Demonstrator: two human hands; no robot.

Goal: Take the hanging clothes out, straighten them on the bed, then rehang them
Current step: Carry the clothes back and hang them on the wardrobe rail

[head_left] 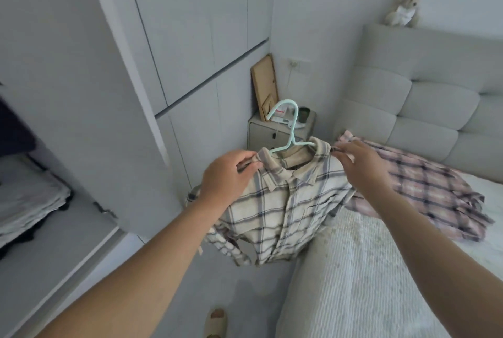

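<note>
Hidden bits first: hanger arms are inside the shirt, only the mint hook and neck show above the collar. Shirt's lower hem bunches and folds under, sleeves hang crumpled, left sleeve partly behind the left forearm. Wardrobe interior is cut off at the frame's left edge; a stack of folded pale cloth and something dark above it show, too blurred to identify. Items on the nightstand sit behind the hook, hard to make out. A slipper is cut off at the bottom edge.

Hands: left hand pinches the shirt's shoulder just left of the collar, fingers curled on the cloth. Right hand pinches the other shoulder, fingertips on the fabric edge. Can't tell if either also grips the hanger arm under the cloth.

Position: cream plaid shirt hangs in the air between the two hands, on the hanger, front facing the camera, buttoned. It's over the floor gap between wardrobe and bed, its right side just at the bed's edge.

A pink plaid shirt lies spread on the bed, beyond the right hand, near the headboard. Plush toy sits on top of the headboard.
</note>
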